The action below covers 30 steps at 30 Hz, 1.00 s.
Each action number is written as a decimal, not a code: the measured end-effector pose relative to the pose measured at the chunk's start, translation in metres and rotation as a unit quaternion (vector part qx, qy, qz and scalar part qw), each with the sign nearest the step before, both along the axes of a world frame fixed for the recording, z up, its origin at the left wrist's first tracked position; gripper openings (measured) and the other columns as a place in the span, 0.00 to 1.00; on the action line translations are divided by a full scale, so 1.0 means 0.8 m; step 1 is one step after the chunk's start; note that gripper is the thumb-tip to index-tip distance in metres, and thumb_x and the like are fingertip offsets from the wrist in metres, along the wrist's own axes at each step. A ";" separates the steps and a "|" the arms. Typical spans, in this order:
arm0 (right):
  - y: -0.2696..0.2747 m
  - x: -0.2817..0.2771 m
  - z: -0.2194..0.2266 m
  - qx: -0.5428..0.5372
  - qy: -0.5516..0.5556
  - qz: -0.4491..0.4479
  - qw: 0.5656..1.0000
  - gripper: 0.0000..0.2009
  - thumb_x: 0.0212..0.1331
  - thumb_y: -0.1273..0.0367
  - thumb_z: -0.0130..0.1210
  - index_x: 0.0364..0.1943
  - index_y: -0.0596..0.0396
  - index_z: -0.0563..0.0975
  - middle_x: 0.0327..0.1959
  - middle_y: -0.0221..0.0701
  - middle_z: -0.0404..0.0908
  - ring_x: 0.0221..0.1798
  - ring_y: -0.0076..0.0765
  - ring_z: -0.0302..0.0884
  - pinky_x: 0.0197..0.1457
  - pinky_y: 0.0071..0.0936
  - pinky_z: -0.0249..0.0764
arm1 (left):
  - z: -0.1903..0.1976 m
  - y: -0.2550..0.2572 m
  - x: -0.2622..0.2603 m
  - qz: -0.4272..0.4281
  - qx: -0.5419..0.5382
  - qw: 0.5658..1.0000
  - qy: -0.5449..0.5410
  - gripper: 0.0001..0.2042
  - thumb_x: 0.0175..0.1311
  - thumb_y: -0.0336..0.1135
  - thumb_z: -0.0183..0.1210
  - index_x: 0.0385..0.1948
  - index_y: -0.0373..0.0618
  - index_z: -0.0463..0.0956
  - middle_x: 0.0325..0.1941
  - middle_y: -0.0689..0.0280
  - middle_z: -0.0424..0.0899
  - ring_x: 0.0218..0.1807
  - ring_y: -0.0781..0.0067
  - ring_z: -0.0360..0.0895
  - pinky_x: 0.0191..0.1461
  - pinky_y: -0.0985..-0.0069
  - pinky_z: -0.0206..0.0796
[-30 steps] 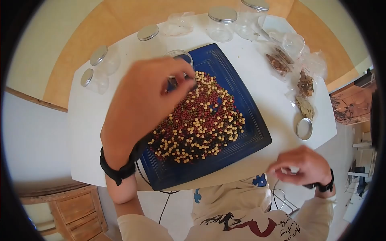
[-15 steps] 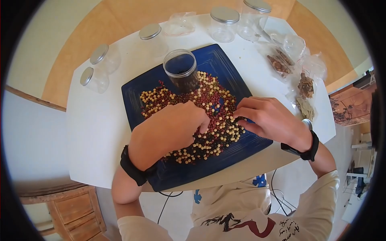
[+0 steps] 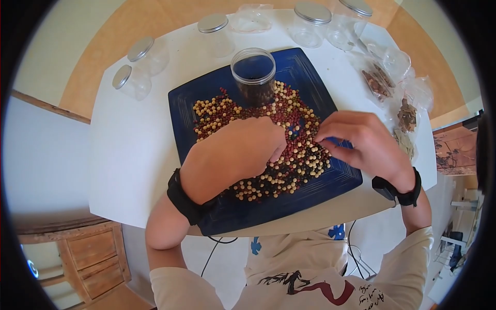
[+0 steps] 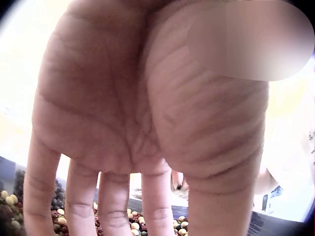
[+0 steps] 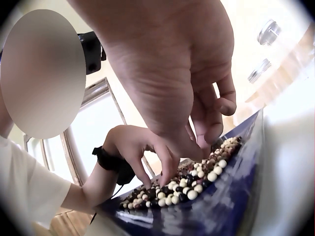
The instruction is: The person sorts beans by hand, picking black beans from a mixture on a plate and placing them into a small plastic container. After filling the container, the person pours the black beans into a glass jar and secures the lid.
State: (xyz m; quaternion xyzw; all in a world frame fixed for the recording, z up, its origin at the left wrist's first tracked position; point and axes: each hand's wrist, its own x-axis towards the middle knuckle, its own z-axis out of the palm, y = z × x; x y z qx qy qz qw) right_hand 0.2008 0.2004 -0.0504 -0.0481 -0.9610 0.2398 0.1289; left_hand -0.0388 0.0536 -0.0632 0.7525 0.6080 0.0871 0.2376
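Note:
Mixed beans in cream, dark red and black lie spread over a square blue tray. Above the pile is my left hand, knuckles up; in the left wrist view its fingers point down at the beans, fairly straight and spread. My right hand is at the pile's right edge, thumb and index fingertips close together. In the right wrist view the right hand's thumb reaches the beans; whether it pinches one cannot be seen. A lidless clear jar with dark contents stands on the tray's far part.
Silver-lidded clear jars stand along the white table's far and left edges, among them one jar at the back. A plastic bag lies there too. Bags of dried spices lie on the right side. A cable hangs below the tray.
My left hand has come down from the jar to the beans, and my right hand has moved from the table's near edge to the pile. Lately the view has tilted slightly.

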 end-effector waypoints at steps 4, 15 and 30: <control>-0.001 -0.028 0.032 -0.020 0.116 -0.029 0.993 0.07 0.57 0.76 0.70 0.40 0.56 0.87 0.38 0.31 0.89 0.37 0.37 0.86 0.39 0.32 0.79 | -0.001 0.001 0.001 -0.001 0.017 1.000 -0.018 0.08 0.50 0.24 0.70 0.34 0.44 0.87 0.30 0.63 0.87 0.38 0.56 0.86 0.41 0.62 0.76; 0.014 -0.145 0.048 0.046 0.225 -0.109 0.967 0.05 0.62 0.69 0.70 0.38 0.53 0.88 0.29 0.30 0.86 0.26 0.27 0.78 0.32 0.27 0.73 | -0.007 0.009 -0.013 -0.028 -0.026 0.997 -0.063 0.04 0.57 0.26 0.63 0.29 0.48 0.77 0.32 0.62 0.81 0.41 0.53 0.82 0.43 0.62 0.73; 0.009 -0.124 0.065 -0.050 0.198 -0.045 0.978 0.05 0.66 0.68 0.69 0.39 0.53 0.88 0.25 0.23 0.83 0.24 0.21 0.70 0.29 0.23 0.68 | 0.034 0.020 -0.012 -0.006 -0.042 0.998 -0.035 0.05 0.54 0.24 0.71 0.32 0.42 0.87 0.30 0.68 0.90 0.36 0.63 0.87 0.41 0.67 0.76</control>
